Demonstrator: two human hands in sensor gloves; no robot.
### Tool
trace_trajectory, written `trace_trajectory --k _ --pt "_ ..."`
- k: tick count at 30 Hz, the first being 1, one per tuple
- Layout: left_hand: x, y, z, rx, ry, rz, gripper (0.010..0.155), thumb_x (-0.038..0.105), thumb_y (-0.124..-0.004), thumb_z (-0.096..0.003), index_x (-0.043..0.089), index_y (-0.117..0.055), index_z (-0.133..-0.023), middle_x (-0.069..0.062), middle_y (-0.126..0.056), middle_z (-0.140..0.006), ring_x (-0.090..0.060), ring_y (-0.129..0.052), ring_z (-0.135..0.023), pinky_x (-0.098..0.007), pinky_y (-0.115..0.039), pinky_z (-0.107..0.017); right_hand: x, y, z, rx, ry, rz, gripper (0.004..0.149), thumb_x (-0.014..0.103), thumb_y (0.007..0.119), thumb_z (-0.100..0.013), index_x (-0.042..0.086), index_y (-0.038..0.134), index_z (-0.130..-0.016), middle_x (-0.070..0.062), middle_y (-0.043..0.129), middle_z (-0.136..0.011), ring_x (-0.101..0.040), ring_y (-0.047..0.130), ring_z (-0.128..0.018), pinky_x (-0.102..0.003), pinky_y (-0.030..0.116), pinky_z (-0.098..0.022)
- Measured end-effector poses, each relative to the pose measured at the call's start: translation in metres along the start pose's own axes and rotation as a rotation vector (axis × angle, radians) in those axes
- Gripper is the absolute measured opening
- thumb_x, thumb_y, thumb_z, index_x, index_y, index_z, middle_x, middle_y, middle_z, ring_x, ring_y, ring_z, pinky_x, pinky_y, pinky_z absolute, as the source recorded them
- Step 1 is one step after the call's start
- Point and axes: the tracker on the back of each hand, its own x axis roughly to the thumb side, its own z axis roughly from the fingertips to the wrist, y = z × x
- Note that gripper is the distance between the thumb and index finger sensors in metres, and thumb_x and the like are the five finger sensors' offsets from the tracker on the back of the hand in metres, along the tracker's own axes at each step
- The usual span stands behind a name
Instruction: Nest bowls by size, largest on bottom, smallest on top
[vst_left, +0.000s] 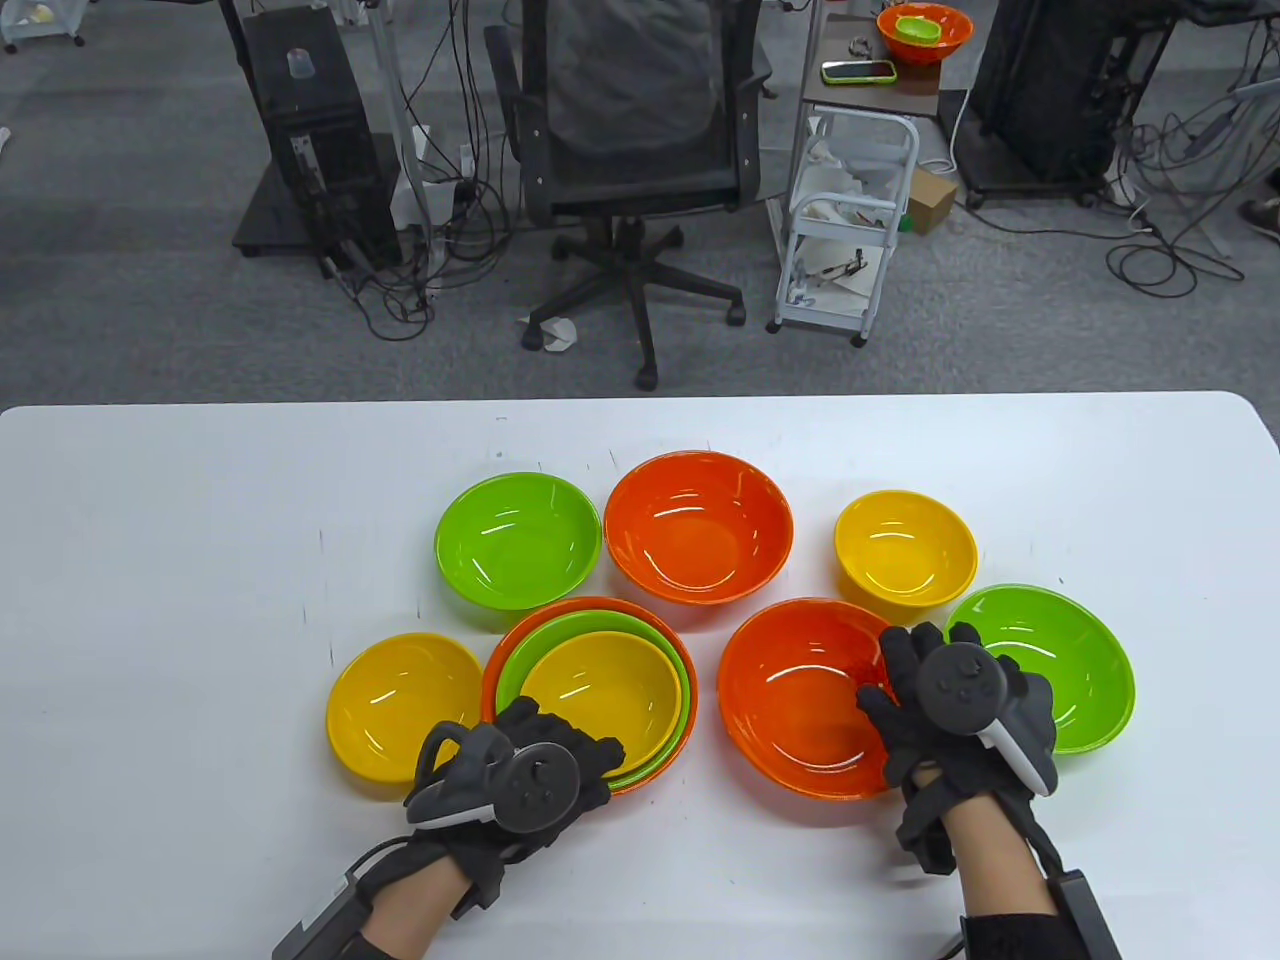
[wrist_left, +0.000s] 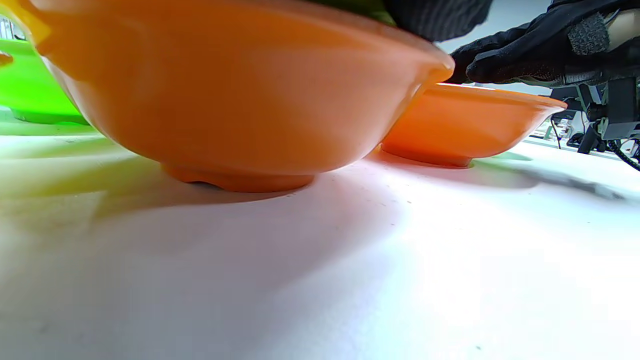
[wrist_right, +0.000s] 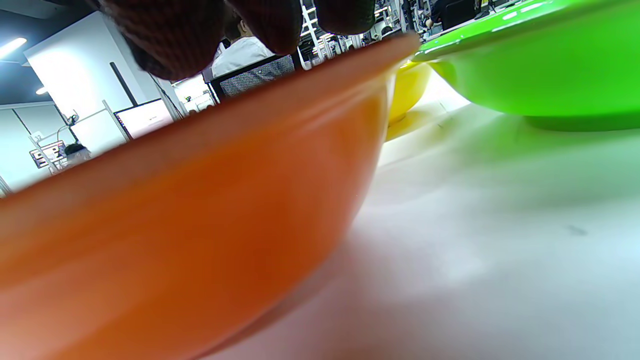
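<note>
Here, the left hand (vst_left: 520, 775) grasps the nested stack (vst_left: 590, 690) by its near rim; the right hand (vst_left: 955, 715) grasps the orange bowl (vst_left: 800, 700) near the desk's (vst_left: 200, 560) front edge.

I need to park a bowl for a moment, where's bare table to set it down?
Bare table lies left of the yellow bowl, along the far edge behind the bowls, and at the near edge between left hand and right hand. The middle cluster is crowded.
</note>
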Motion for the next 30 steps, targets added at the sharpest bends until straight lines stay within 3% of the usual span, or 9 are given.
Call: trace_trajectory --k 10,19,30 --pt "-0.001 0.000 0.000 0.004 -0.010 0.011 0.055 0.048 -0.066 -0.0500 0.032 -0.072 -0.102 -0.003 -0.085 -0.100 -0.033 -0.080 -0.100 -0.062 -0.052 -0.080 0.001 0.000 0.000 -0.004 -0.008 0.008 0.070 0.042 0.074 -0.050 0.014 0.051 -0.109 -0.020 0.039 -0.115 -0.051 0.015 -0.104 -0.074 0.010 -0.065" --pt "-0.009 0.020 0.014 0.100 0.033 -0.025 0.058 0.050 -0.067 -0.0498 0.032 -0.067 -0.105 -0.002 -0.079 -0.106 -0.034 -0.076 -0.103 -0.064 -0.055 -0.078 0.003 -0.001 0.001 -0.017 -0.022 0.022 0.070 0.042 0.074 -0.050 0.014 0.051 -0.109 -0.021 0.040 -0.115 -0.051 0.015 -0.104 -0.074 0.010 -0.065" --pt "-0.050 0.036 0.037 0.197 0.191 0.018 0.062 0.053 -0.067 -0.0490 0.031 -0.063 -0.107 -0.004 -0.070 -0.112 -0.036 -0.073 -0.105 -0.065 -0.056 -0.078 0.010 -0.002 0.004 -0.027 -0.054 0.051 0.069 0.042 0.074 -0.050 0.014 0.052 -0.109 -0.021 0.040 -0.115 -0.051 0.015 -0.104 -0.075 0.010 -0.065"
